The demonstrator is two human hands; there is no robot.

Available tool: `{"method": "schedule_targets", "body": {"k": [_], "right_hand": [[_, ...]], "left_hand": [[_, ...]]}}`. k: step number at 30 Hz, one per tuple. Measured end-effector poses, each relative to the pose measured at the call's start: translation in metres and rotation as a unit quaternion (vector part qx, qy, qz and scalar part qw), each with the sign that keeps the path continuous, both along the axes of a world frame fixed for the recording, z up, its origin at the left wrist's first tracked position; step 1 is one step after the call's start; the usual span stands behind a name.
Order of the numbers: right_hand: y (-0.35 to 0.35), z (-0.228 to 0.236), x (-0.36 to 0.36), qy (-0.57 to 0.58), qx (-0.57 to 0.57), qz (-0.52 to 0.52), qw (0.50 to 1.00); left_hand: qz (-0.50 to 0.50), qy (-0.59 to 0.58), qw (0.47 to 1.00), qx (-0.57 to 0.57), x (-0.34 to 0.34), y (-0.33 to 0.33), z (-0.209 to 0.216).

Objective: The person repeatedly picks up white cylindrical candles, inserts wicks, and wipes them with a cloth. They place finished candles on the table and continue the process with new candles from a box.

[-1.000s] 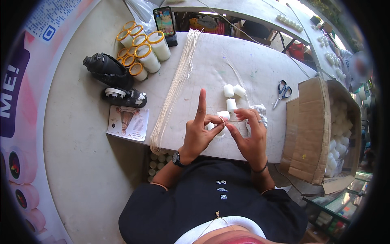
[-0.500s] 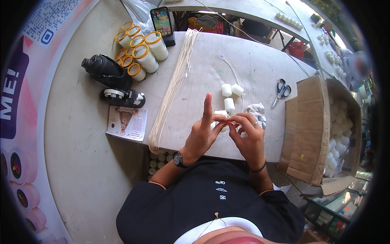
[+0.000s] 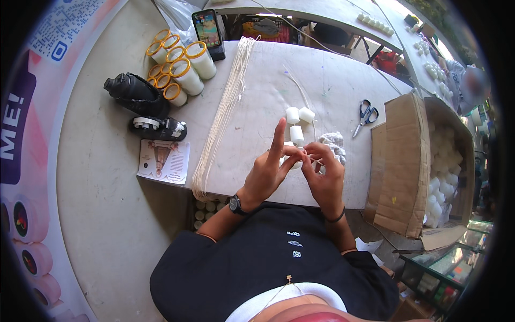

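My left hand (image 3: 266,170) and my right hand (image 3: 325,174) meet over the table's near part, fingertips together. The left pinches thumb against bent fingers while its index finger points up; the right pinches at the same spot. A thin white cord (image 3: 314,127) runs down toward the fingertips, which seem to hold it, though the grip itself is mostly hidden. Just beyond lie short white cylinders that look like candles, one upright (image 3: 296,134), another (image 3: 292,115) and a tilted one (image 3: 307,115). More white pieces are partly covered by my hands. A crumpled grey-white cloth (image 3: 333,145) lies beside my right hand.
Dark-handled scissors (image 3: 365,117) lie right of the cloth. A cardboard box (image 3: 399,166) of white cylinders stands at the right. Leftward are a bundle of pale cords (image 3: 225,112), a printed card (image 3: 163,161), a black bottle (image 3: 137,94), orange-rimmed white jars (image 3: 188,75) and a propped phone (image 3: 207,29).
The view has shifted slightly, so everything sits a little further left. My fingertips stay pinched together, with the right hand's fingers slightly more bunched.
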State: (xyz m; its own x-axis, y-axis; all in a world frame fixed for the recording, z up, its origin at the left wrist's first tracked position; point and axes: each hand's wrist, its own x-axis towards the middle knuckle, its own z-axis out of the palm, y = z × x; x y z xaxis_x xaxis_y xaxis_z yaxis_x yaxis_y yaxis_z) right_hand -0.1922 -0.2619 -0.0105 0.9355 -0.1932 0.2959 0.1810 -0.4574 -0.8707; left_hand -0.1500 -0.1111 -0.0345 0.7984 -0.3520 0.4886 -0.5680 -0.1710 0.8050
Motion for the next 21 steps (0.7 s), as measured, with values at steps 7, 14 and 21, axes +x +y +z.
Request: {"method": "schedule_targets", "body": {"k": [7,14,21], "right_hand": [[0.001,-0.004,-0.001,0.037,-0.06,0.021,0.997],[-0.022,0.006,0.018,0.06,0.111,0.191,0.973],[-0.048,0.032,0.039,0.103,0.565,0.298,0.763]], "left_hand": [[0.021,0.034,0.999,-0.015,0.001,0.005,-0.004],[0.035,0.063,0.997,-0.033,0.008,0.004,-0.001],[0.067,0.058,0.996,-0.024,0.027,0.014,-0.003]]}}
